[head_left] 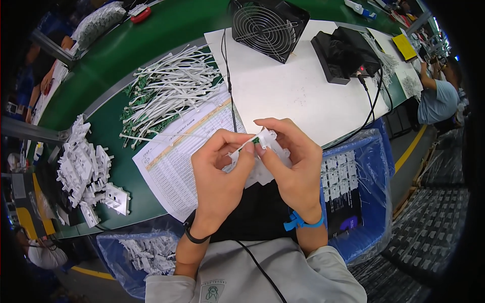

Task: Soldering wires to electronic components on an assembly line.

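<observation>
Between my two hands, above the table's near edge, is a white plastic housing (pixel 279 150). My left hand (pixel 218 174) grips its left side, thumb and forefinger pinched close to a small green circuit board (pixel 256 140). My right hand (pixel 297 164) holds the right side, with the thumb pressed near the board and the forefinger over the top. Fingers hide part of both board and housing. To the left lies a pile of white cables with green boards (pixel 177 83). A printed sheet (pixel 174 166) lies beneath and left of my left hand.
White plastic housings (pixel 83 169) are heaped at the table's left. A black fan (pixel 268 30) and a black power unit (pixel 348 53) stand on the white board (pixel 283 91). Blue lined bins (pixel 376 192) flank me, holding white parts. Other people work at both sides.
</observation>
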The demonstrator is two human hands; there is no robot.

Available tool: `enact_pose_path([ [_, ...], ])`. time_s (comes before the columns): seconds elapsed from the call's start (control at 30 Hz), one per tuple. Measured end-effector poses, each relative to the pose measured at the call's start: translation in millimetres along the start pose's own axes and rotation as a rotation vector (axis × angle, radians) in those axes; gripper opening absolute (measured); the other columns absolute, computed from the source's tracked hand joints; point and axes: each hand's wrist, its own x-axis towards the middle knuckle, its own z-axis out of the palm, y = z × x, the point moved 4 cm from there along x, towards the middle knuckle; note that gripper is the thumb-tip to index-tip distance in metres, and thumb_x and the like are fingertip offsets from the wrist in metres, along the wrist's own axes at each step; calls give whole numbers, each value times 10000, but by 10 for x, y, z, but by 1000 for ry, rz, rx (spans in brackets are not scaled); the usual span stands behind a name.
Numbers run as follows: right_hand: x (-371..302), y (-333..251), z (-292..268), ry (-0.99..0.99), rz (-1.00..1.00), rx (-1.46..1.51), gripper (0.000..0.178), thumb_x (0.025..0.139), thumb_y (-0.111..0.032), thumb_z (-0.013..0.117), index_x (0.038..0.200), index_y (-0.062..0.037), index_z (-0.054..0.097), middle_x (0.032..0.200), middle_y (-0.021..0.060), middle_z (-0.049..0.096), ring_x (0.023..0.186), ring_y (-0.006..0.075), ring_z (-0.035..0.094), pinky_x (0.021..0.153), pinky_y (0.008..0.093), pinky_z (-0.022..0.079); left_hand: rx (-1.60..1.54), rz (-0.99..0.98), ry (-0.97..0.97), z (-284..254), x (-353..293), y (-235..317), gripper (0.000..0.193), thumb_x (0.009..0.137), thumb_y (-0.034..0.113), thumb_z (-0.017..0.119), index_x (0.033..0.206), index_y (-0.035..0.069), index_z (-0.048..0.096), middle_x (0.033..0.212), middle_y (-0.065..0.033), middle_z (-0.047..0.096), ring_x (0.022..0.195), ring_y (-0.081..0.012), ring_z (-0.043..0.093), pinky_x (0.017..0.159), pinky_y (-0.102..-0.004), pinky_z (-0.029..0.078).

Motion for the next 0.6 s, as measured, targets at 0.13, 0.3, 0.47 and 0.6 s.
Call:
enact_pose_path([
  [0.13, 12, 19, 0, -12, -2, -15, 346, 833, 77, 637, 1174, 20, 656, 941, 67, 603, 854, 119, 563, 799, 242, 459, -30, -22, 1, 12, 7, -24, 76, 930, 69, 675, 990, 29, 699, 889, -3, 721, 820, -39, 621, 669, -209, 418],
  [0.3, 28, 51, -22, 20, 20, -12, 369, 836, 78, 653, 1200, 19, 637, 964, 77, 615, 889, 127, 595, 808, 259, 487, -39, -115, -38, 50, 40, -66, 110, 937, -25, 638, 1042, -52, 655, 993, -72, 670, 946, -117, 621, 836, -254, 482],
  [0.47, -26, 202, -118, 68, -267, 154, 471, 804, 124, 690, 1230, 28, 515, 1131, 169, 640, 1047, 213, 648, 918, 347, 530, -93, 214, -86, 126, -65, -49, 301, 876, 16, 741, 1159, -38, 652, 1052, -85, 702, 979, -156, 666, 876, -307, 528],
  [0.6, 19, 179, -130, 11, -413, 179, 400, 828, 101, 679, 1183, 3, 522, 1196, 212, 646, 1146, 280, 630, 1008, 403, 483, 74, 303, -60, 45, -145, -114, 294, 781, -92, 733, 1068, -31, 725, 1084, -153, 741, 970, -229, 716, 824, -317, 551],
])
